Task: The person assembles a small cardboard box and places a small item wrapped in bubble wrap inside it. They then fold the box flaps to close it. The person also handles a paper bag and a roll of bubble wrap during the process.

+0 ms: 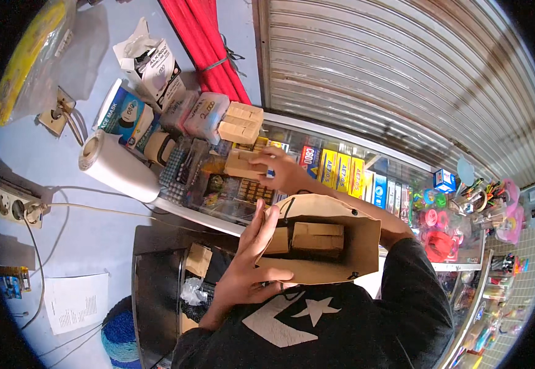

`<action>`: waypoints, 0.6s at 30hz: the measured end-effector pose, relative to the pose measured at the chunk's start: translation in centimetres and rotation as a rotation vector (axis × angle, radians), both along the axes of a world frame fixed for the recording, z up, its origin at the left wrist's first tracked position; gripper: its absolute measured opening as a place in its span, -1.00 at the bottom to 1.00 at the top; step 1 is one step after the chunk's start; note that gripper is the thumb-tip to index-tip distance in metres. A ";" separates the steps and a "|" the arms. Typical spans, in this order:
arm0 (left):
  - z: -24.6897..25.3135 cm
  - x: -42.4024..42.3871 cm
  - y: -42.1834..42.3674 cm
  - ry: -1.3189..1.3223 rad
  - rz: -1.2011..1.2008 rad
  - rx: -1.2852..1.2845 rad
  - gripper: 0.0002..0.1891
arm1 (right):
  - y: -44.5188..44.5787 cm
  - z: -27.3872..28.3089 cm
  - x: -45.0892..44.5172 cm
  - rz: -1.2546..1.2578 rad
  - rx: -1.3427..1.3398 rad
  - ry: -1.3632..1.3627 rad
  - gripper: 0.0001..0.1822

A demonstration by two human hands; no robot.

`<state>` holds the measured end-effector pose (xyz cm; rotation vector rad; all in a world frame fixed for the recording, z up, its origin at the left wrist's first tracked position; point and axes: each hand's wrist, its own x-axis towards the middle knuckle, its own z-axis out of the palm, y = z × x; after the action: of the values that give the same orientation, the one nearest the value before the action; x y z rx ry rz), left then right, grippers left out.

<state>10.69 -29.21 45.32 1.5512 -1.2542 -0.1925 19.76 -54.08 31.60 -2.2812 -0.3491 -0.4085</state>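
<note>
My left hand [242, 272] holds a brown paper bag [364, 240] by its left side, fingers spread along the rim. The bag's mouth faces up, close to my chest, and black cord handles show at its edges. Inside sit two small cardboard boxes [318, 236], one partly hidden by the bag's wall. Beyond the bag, my right hand [283, 170] grips the right end of another small cardboard box [237, 163] over the glass display counter [216, 217]. Several more such boxes form a stack [242, 123] near the counter's back edge.
On the counter's left stand a white roll [120, 166], face mask boxes [127, 115] and plastic tubs [207, 115]. Yellow boxes [341, 173] show along the counter's right part. A corrugated metal shutter [364, 69] rises behind. Cables [110, 207] run along the left wall.
</note>
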 end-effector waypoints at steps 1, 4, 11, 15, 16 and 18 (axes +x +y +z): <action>0.0 0.1 -0.1 0.003 -0.012 -0.005 -0.79 | -0.7 0.0 -0.4 -0.009 0.027 0.031 -0.38; 0.2 0.3 -0.1 0.004 -0.014 -0.019 -0.76 | -3.2 3.1 -1.4 -0.011 0.025 -0.052 -0.38; -1.0 0.6 -0.3 0.040 -0.068 -0.047 -0.75 | -6.2 18.8 -8.2 -0.114 0.131 -0.156 -0.48; -1.0 0.1 0.5 0.026 -0.004 -0.030 -0.73 | -6.6 26.8 -13.3 0.049 -0.044 -0.188 -0.40; -1.8 0.1 0.5 0.032 -0.007 -0.025 -0.73 | -6.6 28.2 -14.5 0.104 -0.084 -0.165 -0.43; -2.5 0.1 0.0 -0.007 0.021 -0.061 -0.73 | -7.0 27.8 -15.8 0.286 -0.035 -0.097 -0.46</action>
<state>10.80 -29.23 42.87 1.5135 -1.2376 -0.1349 3.94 -61.10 59.40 -2.2063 -0.7267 -0.3677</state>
